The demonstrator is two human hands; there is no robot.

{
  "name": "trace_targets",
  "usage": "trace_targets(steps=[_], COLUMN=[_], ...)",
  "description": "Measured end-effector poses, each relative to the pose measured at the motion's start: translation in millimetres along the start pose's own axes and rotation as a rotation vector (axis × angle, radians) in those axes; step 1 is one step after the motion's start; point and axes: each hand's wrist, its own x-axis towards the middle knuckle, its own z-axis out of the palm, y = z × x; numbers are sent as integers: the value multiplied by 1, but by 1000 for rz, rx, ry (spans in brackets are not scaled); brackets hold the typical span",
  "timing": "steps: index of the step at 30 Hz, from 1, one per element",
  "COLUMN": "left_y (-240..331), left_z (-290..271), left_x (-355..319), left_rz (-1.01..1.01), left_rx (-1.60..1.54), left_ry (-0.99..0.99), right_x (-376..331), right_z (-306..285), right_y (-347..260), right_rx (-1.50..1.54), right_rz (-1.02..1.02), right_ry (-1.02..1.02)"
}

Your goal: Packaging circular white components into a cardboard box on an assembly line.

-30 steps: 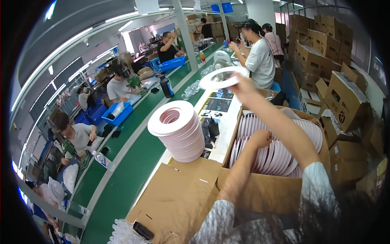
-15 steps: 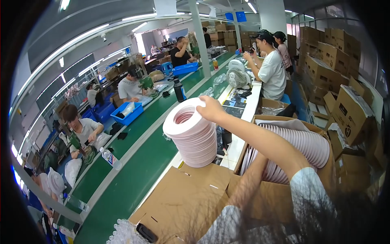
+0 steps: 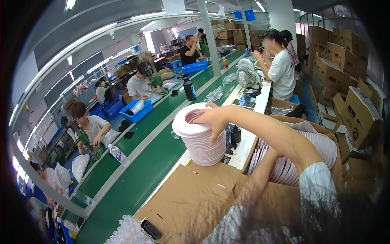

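A tall stack of flat white-pink rings [image 3: 203, 150] stands upright at the end of a cardboard sheet [image 3: 191, 189], beside the green conveyor. My right hand [image 3: 213, 121] grips the top of this stack, its fingers reaching into the centre hole and its thumb down the outer side. More rings [image 3: 323, 148] lie on their sides in an open cardboard box [image 3: 284, 195] to the right. My left forearm [image 3: 260, 175] extends over that box, crossing beneath my right arm. The left hand's fingers are hidden behind the right forearm, close to the boxed rings.
A green conveyor [image 3: 130, 195] runs along the left, carrying a black bottle [image 3: 189, 89] and a clear bottle [image 3: 118, 154]. Beyond the stack stands a white fan [image 3: 248, 74]. Clear plastic pieces [image 3: 130, 232] lie at the front. Co-workers sit across the conveyor; cartons [image 3: 357, 114] pile up at right.
My right hand has shifted from the stack's right rim to over its top, fingers now in the hole. The view has turned slightly left. The left arm stays over the box.
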Motion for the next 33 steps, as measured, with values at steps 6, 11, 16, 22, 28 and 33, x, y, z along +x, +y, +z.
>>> trace_targets(steps=[6,11,16,22,28,33], left_y=[14,25,41,68,6,40], left_z=[-9,0,8,38,69,78], left_x=[0,-3,1,19,34,48], left_rz=[5,-10,-6,38,33,27], left_rx=[17,-11,-36,-87,111,171], left_ry=[-1,1,-5,-51,-362,-351], right_x=[18,17,20,-20,-127,-351], right_z=[2,0,-2,-6,-10,57], right_y=[3,3,2,14,8,8], right_rx=[16,56,58,87,81,486], right_rz=[49,2,25,-52,79,793], right_ry=[-190,-122,-148,45,529,843])
